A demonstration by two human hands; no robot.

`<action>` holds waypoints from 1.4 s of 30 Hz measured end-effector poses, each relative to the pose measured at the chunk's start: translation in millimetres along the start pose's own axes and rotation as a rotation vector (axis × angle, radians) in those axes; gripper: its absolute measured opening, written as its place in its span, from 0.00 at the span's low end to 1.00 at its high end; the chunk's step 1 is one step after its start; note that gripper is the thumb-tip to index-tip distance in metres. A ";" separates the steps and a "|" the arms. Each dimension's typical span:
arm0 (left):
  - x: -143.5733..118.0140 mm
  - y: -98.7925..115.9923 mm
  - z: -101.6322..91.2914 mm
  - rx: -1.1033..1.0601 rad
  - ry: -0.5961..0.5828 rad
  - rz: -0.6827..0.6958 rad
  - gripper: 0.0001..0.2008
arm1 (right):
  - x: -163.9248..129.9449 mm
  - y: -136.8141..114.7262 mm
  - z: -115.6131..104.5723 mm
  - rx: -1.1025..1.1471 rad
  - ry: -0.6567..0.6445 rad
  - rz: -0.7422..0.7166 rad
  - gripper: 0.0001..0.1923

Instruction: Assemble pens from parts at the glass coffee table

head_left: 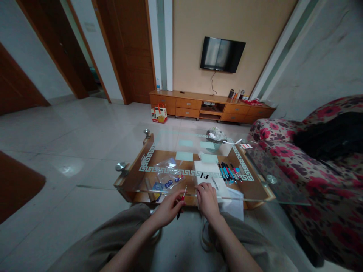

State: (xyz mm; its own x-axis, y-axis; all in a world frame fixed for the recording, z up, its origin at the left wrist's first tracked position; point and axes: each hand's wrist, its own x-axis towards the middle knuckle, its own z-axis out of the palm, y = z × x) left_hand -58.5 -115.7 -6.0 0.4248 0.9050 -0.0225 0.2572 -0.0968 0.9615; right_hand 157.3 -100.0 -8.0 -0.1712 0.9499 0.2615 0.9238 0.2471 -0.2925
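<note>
My left hand (169, 207) is closed around a slim pen (184, 193) with red and dark parts, its pale tip pointing up, at the front edge of the glass table (181, 187). Just to the right, my right hand (207, 199) has its fingers curled together at the table's edge; whatever they may hold is too small to make out. Two short black pieces that look like pen caps (202, 175) lie beyond it on white paper (200, 167). A thin grey pen-like piece (215, 184) rests beside that hand. Several blue, black and red pens (229, 172) lie in a bunch farther right.
Clear plastic packaging (167, 174) with blue labels lies on the left of the table. A dark basket (216, 136) is near its far edge. A flowered sofa (280, 138) stands at the right. Beyond are a low wooden cabinet (187, 102) and a paper bag (159, 114).
</note>
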 end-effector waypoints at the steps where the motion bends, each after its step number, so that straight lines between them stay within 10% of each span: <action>1: 0.0 -0.3 0.0 0.008 0.004 0.004 0.22 | 0.2 0.5 0.0 0.004 -0.005 0.002 0.13; 24: 0.0 -2.9 0.0 -0.007 -0.003 -0.014 0.23 | 1.6 4.7 2.4 0.112 0.046 0.073 0.10; 42: -0.1 -3.4 1.1 0.050 -0.048 -0.027 0.24 | 8.7 -8.4 13.2 1.159 -0.120 0.271 0.14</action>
State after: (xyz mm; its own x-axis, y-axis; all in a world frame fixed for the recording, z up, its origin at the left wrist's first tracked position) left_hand -58.5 -115.8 -9.6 0.4578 0.8868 -0.0629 0.3118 -0.0940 0.9455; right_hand 143.5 -91.3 -15.5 -0.1061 0.9943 -0.0060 0.0868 0.0032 -0.9962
